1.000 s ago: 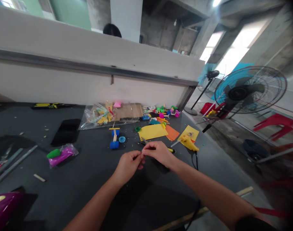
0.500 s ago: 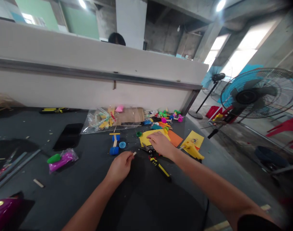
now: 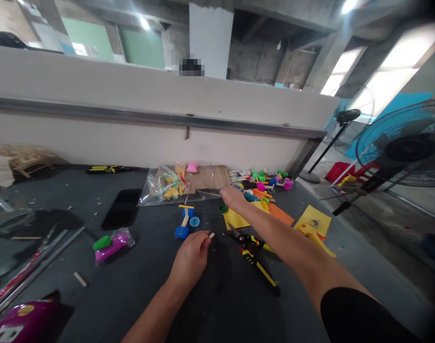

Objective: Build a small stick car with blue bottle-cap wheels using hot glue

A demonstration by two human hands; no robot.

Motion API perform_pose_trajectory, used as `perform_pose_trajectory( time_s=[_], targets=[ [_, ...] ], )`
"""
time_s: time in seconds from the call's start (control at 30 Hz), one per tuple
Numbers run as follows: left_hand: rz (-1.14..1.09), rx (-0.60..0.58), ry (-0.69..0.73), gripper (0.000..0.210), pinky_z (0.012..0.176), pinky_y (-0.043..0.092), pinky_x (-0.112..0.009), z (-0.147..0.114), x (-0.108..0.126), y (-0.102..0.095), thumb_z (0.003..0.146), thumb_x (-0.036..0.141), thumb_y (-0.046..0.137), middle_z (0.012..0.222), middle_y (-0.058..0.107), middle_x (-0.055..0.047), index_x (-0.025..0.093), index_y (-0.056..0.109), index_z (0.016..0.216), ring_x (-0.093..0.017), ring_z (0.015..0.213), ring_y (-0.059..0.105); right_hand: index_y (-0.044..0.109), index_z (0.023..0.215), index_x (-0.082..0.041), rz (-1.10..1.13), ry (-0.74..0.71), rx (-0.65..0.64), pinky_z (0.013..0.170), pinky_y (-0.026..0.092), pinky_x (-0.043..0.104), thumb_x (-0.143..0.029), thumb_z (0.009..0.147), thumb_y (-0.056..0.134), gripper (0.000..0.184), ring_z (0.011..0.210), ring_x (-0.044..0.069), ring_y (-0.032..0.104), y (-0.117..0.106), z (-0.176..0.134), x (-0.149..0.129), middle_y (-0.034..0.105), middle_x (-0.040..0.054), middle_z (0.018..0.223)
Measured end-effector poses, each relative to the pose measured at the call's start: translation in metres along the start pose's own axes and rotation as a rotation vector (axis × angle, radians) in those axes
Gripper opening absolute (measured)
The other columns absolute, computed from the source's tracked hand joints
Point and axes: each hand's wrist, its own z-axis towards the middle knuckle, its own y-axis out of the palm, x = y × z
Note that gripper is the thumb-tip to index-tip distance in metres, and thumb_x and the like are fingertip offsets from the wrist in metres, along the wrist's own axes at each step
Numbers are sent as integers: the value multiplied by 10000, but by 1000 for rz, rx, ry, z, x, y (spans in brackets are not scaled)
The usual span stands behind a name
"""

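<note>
Blue-wheeled assembly (image 3: 185,221): on table (image 3: 110,300), beside left hand (image 3: 192,257). Left hand: fingers pinching short wooden piece (image 3: 212,236). Thin stick (image 3: 207,193): end at right hand (image 3: 233,197); grip indeterminable. Cutters (image 3: 250,257): handles spread, near right forearm (image 3: 287,240).

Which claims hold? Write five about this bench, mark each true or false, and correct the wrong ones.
1. The left grip pinches a small wooden piece. True.
2. The shears lie on the table. True.
3. The right grip holds the shears. False: it is beyond them, by the clear bag.
4. The blue cap sits inside the clear bag. False: it lies beside the blue-wheeled assembly.
5. In view, the purple packet lies left of the blue-wheeled assembly. True.
</note>
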Motion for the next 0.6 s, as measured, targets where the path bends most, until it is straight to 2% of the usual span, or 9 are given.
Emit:
perform_pose_trajectory(
  time_s=[0.07,0.17,0.3,0.43,0.53,0.6],
  targets=[
    [9,-19,12,260,866,466,-322,-1,6,-2,906,295,380,1021,678,-75,227,625,855,-206,985,610,541,1169,-151,-18,16,-20,835,510,404,-326,898,557,323,993,205,590,0,1,2,562,93,1179],
    [26,-20,35,269,772,458,-282,-3,11,-3,913,322,372,900,678,-56,228,615,845,-192,866,623,570,1125,-126,-27,44,-42,850,497,405,-302,896,558,289,999,215,592,-5,-5,7,590,103,1135],
    [-60,-30,-10,268,692,440,-259,-5,15,-3,899,342,395,805,669,-36,220,597,772,-172,762,624,644,984,-78,-7,103,-22,867,454,360,-151,845,549,184,1056,286,584,-21,-27,15,644,195,1040],
    [-308,-73,-196,270,656,463,-258,-4,22,-2,862,384,426,731,671,-20,206,615,787,-162,689,639,632,992,-80,41,205,23,832,450,351,-113,777,545,234,1043,312,596,-39,-68,30,659,218,1024],
    [-576,-75,-352,289,640,497,-277,-2,27,-1,809,426,478,744,668,-27,177,610,747,-147,613,628,622,952,-128,105,282,45,764,468,317,-135,767,533,205,922,262,645,-47,-109,37,695,147,919],
    [-778,-71,-459,299,636,519,-291,-2,30,-2,771,447,530,763,671,-35,159,603,739,-129,573,610,603,941,-169,213,305,58,697,479,264,-160,786,501,186,822,194,659,-46,-139,32,704,77,872]
  ],
)
